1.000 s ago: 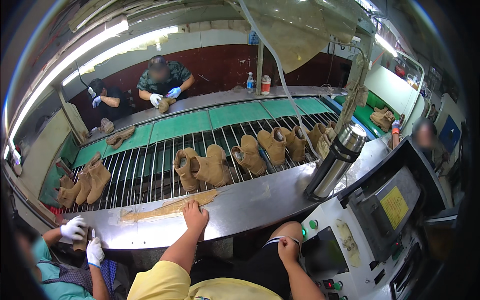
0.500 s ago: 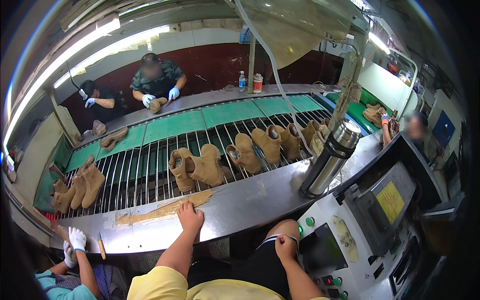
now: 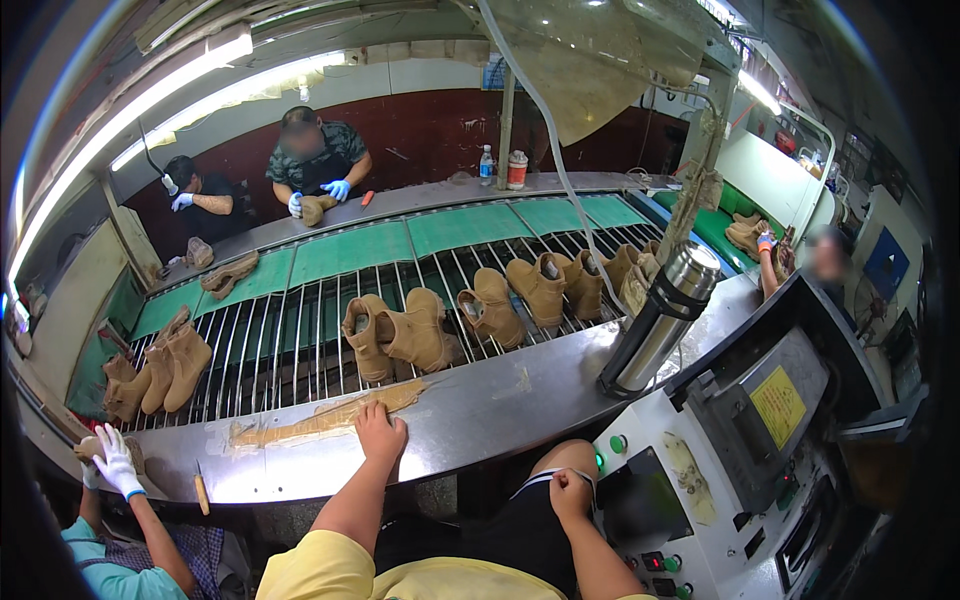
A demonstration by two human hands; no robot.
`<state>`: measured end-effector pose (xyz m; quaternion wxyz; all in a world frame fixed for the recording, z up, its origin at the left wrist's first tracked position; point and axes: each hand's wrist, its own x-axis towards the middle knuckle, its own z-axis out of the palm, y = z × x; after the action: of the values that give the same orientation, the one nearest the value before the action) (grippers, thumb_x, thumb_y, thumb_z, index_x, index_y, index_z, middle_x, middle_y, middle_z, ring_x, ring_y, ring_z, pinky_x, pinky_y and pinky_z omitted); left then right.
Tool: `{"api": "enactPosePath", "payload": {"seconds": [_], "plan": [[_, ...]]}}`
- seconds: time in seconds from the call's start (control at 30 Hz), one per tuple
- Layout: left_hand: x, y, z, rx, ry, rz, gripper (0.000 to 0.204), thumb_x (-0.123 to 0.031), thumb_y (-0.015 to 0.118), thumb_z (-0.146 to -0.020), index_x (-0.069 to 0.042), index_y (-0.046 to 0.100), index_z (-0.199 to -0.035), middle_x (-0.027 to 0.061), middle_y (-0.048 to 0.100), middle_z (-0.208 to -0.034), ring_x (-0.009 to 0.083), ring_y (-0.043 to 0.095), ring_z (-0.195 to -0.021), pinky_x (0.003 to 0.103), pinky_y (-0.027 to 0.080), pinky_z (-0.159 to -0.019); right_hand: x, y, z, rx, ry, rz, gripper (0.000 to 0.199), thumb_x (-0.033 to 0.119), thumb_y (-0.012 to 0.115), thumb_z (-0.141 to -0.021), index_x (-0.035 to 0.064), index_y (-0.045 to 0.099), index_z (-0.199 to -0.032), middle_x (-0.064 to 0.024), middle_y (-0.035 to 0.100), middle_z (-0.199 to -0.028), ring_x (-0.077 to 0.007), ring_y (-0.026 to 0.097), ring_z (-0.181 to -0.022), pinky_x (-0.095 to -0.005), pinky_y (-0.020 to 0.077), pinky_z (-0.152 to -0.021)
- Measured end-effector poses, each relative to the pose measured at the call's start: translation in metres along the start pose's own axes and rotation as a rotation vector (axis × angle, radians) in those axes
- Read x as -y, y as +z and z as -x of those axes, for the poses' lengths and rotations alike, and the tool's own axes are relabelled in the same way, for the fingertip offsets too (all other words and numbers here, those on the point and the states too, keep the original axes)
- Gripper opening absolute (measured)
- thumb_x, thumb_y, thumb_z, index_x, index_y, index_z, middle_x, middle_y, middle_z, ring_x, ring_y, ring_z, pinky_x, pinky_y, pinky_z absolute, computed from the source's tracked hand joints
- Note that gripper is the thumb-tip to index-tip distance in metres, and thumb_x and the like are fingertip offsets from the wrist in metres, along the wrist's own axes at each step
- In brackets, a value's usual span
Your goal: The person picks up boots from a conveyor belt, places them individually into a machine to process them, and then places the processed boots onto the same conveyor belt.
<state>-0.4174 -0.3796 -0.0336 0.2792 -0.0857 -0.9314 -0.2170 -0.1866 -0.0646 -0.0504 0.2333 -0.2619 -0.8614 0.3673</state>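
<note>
My left hand (image 3: 381, 431) lies on the near edge of the metal ledge (image 3: 480, 425), its fingers stretched over a strip of brown tape (image 3: 330, 415). It holds nothing. On my thigh rests my right hand (image 3: 572, 495), closed in a loose fist with nothing visible in it. Just beyond the ledge, tan ankle boots (image 3: 415, 330) stand in a row on the metal rods of a conveyor (image 3: 290, 350). The pair closest to my left hand is out of its reach by a short gap. More tan boots (image 3: 180, 365) stand at the conveyor's left end.
A steel flask (image 3: 655, 320) stands right on the ledge, above a control panel (image 3: 650, 500) with green buttons. A knife (image 3: 201, 490) lies left, near a co-worker's gloved hand (image 3: 118, 462). Across the conveyor, another gloved person handles a boot (image 3: 315, 209). A hose (image 3: 550, 140) hangs down.
My hands stay put. The co-worker at lower left has lifted both gloved hands, now with a boot, up and leftward. Across the conveyor, a red-handled tool now lies on the far ledge.
</note>
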Motion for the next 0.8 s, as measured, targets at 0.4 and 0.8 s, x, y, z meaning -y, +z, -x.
{"api": "enactPosePath", "payload": {"seconds": [0.4,0.8], "plan": [[0.0012,0.0003,0.0008,0.022,-0.009,-0.004,0.04,-0.02,0.06,-0.071,0.002,0.058,-0.105,0.0196,0.056,-0.12,0.0359,0.047,-0.116,0.046,0.033,-0.099,-0.0049,0.001,0.0005,-0.016,-0.009,-0.024,0.006,0.014,0.065,-0.076,0.0082,0.064,-0.073,-0.0099,0.065,-0.067,-0.0282,0.063,-0.062,-0.0372,0.0495,-0.058],[0.0006,-0.0039,0.0014,0.032,-0.011,0.01,0.041,-0.019,0.06,-0.071,0.003,0.058,-0.105,0.0188,0.056,-0.122,0.0359,0.046,-0.116,0.046,0.033,-0.1,-0.001,-0.0025,0.0014,-0.012,-0.026,-0.009,0.005,0.01,0.065,-0.075,0.0053,0.065,-0.075,-0.0109,0.064,-0.066,-0.0252,0.063,-0.061,-0.035,0.0496,-0.059]]}}
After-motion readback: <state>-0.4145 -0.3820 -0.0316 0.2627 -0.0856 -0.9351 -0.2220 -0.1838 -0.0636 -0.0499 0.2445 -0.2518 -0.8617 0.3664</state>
